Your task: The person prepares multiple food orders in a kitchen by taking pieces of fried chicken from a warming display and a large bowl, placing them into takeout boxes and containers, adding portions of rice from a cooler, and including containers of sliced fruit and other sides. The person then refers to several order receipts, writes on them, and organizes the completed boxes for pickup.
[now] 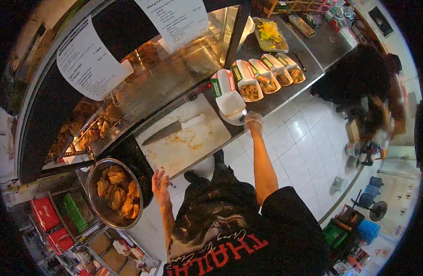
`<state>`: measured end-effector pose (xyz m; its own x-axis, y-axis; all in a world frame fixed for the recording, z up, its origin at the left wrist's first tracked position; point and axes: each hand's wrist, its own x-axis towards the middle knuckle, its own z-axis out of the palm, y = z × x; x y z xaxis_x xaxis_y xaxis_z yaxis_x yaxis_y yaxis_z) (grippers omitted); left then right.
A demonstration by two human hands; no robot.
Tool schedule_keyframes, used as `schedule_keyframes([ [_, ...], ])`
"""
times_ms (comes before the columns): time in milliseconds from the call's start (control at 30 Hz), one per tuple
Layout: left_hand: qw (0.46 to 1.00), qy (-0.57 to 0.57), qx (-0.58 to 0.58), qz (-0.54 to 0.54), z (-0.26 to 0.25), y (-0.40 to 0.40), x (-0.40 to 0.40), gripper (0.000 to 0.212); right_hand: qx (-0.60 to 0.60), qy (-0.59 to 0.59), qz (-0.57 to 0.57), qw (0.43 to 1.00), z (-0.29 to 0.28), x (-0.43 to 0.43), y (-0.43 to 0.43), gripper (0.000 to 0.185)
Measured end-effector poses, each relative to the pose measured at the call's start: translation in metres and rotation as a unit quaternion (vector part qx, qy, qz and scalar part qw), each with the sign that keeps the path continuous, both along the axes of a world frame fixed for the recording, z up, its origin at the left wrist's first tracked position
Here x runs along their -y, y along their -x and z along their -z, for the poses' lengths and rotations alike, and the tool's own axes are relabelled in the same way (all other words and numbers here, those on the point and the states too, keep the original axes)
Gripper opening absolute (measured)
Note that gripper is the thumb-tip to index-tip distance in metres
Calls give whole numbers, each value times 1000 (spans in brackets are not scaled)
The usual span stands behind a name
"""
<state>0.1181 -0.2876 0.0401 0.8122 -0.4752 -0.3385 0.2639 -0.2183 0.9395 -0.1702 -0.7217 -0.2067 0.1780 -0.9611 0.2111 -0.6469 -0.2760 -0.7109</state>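
My left hand (160, 183) is bare, its fingers apart and holding nothing, close to the near left corner of a white cutting board (211, 132). A chef's knife (166, 132) with a white handle lies on the board among brown crumbs. In a clear plastic glove, my right hand (253, 121) is at the rim of a round pale dish or scale (236, 120); its grip is unclear. An open paper food box (228, 96) stands over that round thing. Beside it, several open boxes hold browned food pieces (251, 92).
A steel bowl (140, 210) of fried chicken (116, 189) stands left of the board. A glass warming cabinet (183, 55) with paper slips lines the counter's back. Yellow pieces fill a plastic tray (285, 47) beyond the boxes. A person (356, 79) is at right.
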Motion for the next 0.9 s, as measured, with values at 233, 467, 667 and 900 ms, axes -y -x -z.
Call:
schedule_keyframes([
  [233,999,-42,7,-3,-6,6,5,53,-104,-98,23,989,-64,-35,-37,21],
  [467,997,-14,-5,-75,12,6,-30,52,358,-243,79,898,-138,-54,-42,19],
  [667,998,9,-19,-62,12,-16,-26,50,279,-486,-355,748,-318,-88,-140,41],
  [900,995,28,28,-90,-13,-16,-61,44,104,221,-598,763,-434,-252,-359,68],
])
